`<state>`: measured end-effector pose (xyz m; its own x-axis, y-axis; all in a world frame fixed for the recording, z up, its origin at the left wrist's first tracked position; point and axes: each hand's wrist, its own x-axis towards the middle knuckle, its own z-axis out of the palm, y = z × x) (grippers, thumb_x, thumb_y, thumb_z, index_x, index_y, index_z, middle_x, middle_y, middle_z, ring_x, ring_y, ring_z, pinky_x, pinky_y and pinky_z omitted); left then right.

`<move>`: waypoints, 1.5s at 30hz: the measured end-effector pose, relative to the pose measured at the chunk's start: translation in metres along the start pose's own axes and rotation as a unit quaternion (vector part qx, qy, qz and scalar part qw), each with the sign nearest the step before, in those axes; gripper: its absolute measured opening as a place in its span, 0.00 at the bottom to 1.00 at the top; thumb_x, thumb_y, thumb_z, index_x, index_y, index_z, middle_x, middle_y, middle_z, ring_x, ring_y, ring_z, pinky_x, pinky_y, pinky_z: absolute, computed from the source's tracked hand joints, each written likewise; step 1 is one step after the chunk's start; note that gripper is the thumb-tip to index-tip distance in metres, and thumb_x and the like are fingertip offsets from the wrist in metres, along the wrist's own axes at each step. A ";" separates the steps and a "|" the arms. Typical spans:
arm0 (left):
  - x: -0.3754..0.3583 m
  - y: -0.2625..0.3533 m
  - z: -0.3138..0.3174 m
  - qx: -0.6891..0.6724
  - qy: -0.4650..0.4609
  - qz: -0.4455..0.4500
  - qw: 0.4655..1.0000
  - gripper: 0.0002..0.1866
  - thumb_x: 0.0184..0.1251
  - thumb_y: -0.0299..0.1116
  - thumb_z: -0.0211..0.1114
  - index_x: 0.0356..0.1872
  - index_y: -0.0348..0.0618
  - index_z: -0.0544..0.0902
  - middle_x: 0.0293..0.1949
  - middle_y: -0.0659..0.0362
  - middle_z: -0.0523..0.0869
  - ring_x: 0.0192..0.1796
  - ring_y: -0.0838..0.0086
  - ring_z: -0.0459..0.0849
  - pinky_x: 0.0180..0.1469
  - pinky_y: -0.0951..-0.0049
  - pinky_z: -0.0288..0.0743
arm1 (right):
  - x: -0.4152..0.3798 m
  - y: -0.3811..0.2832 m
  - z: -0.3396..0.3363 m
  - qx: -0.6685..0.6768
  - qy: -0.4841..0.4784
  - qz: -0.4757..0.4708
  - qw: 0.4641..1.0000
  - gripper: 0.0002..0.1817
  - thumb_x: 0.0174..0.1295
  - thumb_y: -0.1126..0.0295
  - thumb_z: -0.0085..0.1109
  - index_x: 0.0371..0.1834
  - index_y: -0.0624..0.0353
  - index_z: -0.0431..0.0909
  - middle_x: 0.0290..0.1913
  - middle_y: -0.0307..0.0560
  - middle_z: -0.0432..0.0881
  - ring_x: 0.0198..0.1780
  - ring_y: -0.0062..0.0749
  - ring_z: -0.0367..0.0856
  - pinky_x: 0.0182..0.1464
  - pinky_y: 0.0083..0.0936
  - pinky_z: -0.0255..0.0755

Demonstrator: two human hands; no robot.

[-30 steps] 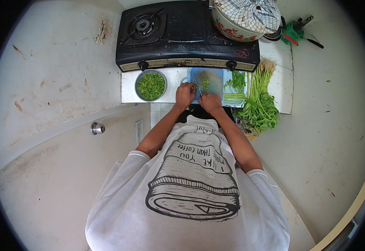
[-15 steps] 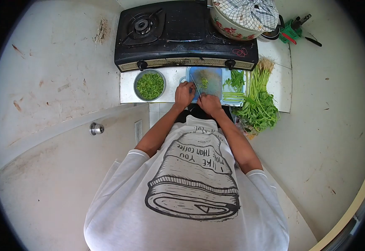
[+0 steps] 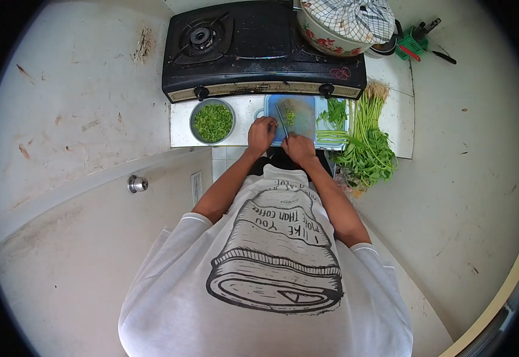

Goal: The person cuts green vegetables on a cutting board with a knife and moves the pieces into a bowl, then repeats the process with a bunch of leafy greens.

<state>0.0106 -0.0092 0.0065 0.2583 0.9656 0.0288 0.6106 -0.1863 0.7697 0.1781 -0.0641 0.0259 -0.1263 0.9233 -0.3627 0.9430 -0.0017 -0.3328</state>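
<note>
A blue cutting board (image 3: 307, 122) lies in front of the stove, with a small heap of chopped greens (image 3: 290, 115) on it. My right hand (image 3: 299, 148) is wrapped round the handle of a knife (image 3: 281, 121), whose blade points away from me over the board, just left of the heap. At the board's left edge, my left hand (image 3: 262, 135) has its fingers curled together close to the blade; what they pinch is hidden. Leafy stalks (image 3: 333, 115) lie right of the board on a light blue tray (image 3: 335, 146).
A round bowl of chopped greens (image 3: 212, 121) stands on the white counter (image 3: 182, 141) to the left. A large bunch of greens with roots (image 3: 369, 134) lies at right. Behind is a black gas stove (image 3: 263, 41) carrying a cloth-covered pot (image 3: 331, 44). A green basket (image 3: 412, 46) holds utensils.
The knife blade has shifted a little to the right, towards the chopped heap, and away from my left fingers. Both hands stay in nearly the same place.
</note>
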 end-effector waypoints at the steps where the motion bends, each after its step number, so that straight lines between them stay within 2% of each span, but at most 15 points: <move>1: 0.000 -0.002 0.001 -0.008 0.000 -0.003 1.000 0.05 0.62 0.24 0.69 0.38 0.39 0.88 0.37 0.50 0.89 0.44 0.52 0.87 0.51 0.56 0.80 | 0.000 0.001 0.002 0.002 0.003 0.003 1.000 0.20 0.74 0.56 0.54 0.40 0.64 0.86 0.35 0.62 0.91 0.39 0.55 0.92 0.44 0.49 0.86; 5: 0.003 -0.009 0.002 -0.011 0.002 0.016 1.000 0.06 0.63 0.24 0.68 0.39 0.39 0.90 0.38 0.49 0.92 0.42 0.56 0.90 0.49 0.60 0.83 | -0.003 -0.004 -0.009 0.018 0.013 -0.015 1.000 0.21 0.74 0.56 0.53 0.40 0.64 0.85 0.34 0.61 0.91 0.37 0.56 0.92 0.44 0.50 0.85; 8: 0.004 -0.009 0.000 -0.025 -0.007 -0.003 1.000 0.06 0.63 0.24 0.69 0.39 0.39 0.90 0.38 0.49 0.92 0.41 0.56 0.90 0.49 0.60 0.84 | -0.003 -0.007 -0.009 0.007 0.018 -0.026 0.999 0.21 0.75 0.55 0.52 0.40 0.64 0.85 0.33 0.61 0.91 0.37 0.56 0.92 0.44 0.49 0.85; 11: 0.005 -0.003 -0.004 -0.052 -0.014 -0.010 0.998 0.04 0.61 0.22 0.69 0.36 0.37 0.88 0.36 0.47 0.90 0.43 0.52 0.89 0.51 0.55 0.82 | 0.001 -0.005 -0.001 0.022 0.023 -0.043 0.999 0.22 0.75 0.55 0.52 0.37 0.65 0.84 0.29 0.65 0.88 0.34 0.60 0.90 0.42 0.52 0.84; 14: 0.006 0.003 -0.009 -0.066 -0.026 -0.033 0.997 0.04 0.61 0.22 0.68 0.36 0.36 0.88 0.36 0.47 0.90 0.44 0.51 0.89 0.51 0.56 0.82 | 0.004 -0.003 0.003 0.017 0.025 -0.052 0.998 0.22 0.75 0.55 0.53 0.35 0.65 0.84 0.30 0.65 0.88 0.35 0.59 0.91 0.41 0.52 0.85; 17: 0.007 -0.003 -0.006 -0.055 -0.033 -0.031 0.997 0.05 0.61 0.21 0.68 0.37 0.36 0.88 0.36 0.47 0.90 0.44 0.51 0.89 0.51 0.56 0.82 | 0.007 -0.008 -0.003 -0.008 -0.015 -0.031 0.999 0.20 0.73 0.57 0.53 0.40 0.64 0.86 0.34 0.61 0.91 0.39 0.53 0.93 0.46 0.48 0.86; 20: 0.005 -0.010 -0.002 -0.036 -0.031 0.007 0.999 0.06 0.61 0.22 0.68 0.38 0.37 0.87 0.37 0.48 0.90 0.44 0.51 0.89 0.51 0.55 0.82 | 0.010 -0.011 -0.008 -0.011 -0.019 -0.030 0.999 0.19 0.72 0.58 0.53 0.39 0.63 0.87 0.36 0.60 0.91 0.39 0.53 0.93 0.47 0.47 0.86; 26: 0.002 -0.006 -0.005 -0.020 -0.026 -0.005 0.999 0.06 0.61 0.25 0.68 0.39 0.40 0.87 0.39 0.50 0.90 0.46 0.52 0.88 0.51 0.55 0.82 | 0.022 -0.011 -0.003 -0.021 -0.015 -0.035 0.999 0.21 0.73 0.56 0.53 0.37 0.61 0.89 0.38 0.59 0.92 0.42 0.52 0.93 0.48 0.45 0.86; 29: 0.003 0.000 -0.009 -0.003 -0.024 -0.012 1.000 0.06 0.61 0.26 0.68 0.39 0.40 0.87 0.39 0.51 0.90 0.45 0.52 0.88 0.51 0.55 0.82 | 0.014 -0.013 -0.014 -0.016 -0.027 -0.033 0.999 0.21 0.74 0.55 0.53 0.37 0.61 0.89 0.38 0.59 0.92 0.41 0.52 0.93 0.47 0.45 0.86; 32: 0.002 0.000 -0.007 0.020 -0.014 -0.012 1.000 0.06 0.61 0.26 0.69 0.38 0.41 0.87 0.38 0.52 0.89 0.45 0.52 0.88 0.51 0.55 0.82 | 0.010 -0.002 -0.002 0.006 -0.006 -0.034 0.999 0.22 0.75 0.54 0.54 0.38 0.64 0.85 0.33 0.64 0.90 0.38 0.59 0.91 0.45 0.50 0.85; 41: 0.003 0.001 -0.003 0.036 -0.013 0.014 0.999 0.05 0.62 0.26 0.69 0.38 0.41 0.85 0.37 0.51 0.87 0.44 0.51 0.87 0.49 0.53 0.81 | 0.006 0.000 0.001 0.019 0.003 -0.021 1.000 0.22 0.76 0.54 0.53 0.39 0.64 0.84 0.31 0.64 0.89 0.36 0.60 0.91 0.44 0.52 0.84; 45: 0.003 0.003 -0.004 0.045 -0.010 0.027 0.999 0.04 0.63 0.25 0.69 0.37 0.40 0.85 0.37 0.50 0.86 0.43 0.51 0.86 0.49 0.53 0.81 | 0.004 0.000 0.002 0.012 -0.006 -0.047 0.999 0.22 0.75 0.55 0.53 0.39 0.65 0.84 0.30 0.64 0.89 0.36 0.59 0.91 0.43 0.52 0.84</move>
<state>0.0102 -0.0057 0.0109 0.3074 0.9500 0.0544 0.6605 -0.2542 0.7065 0.1770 -0.0606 0.0228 -0.2186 0.9152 -0.3386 0.9192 0.0766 -0.3864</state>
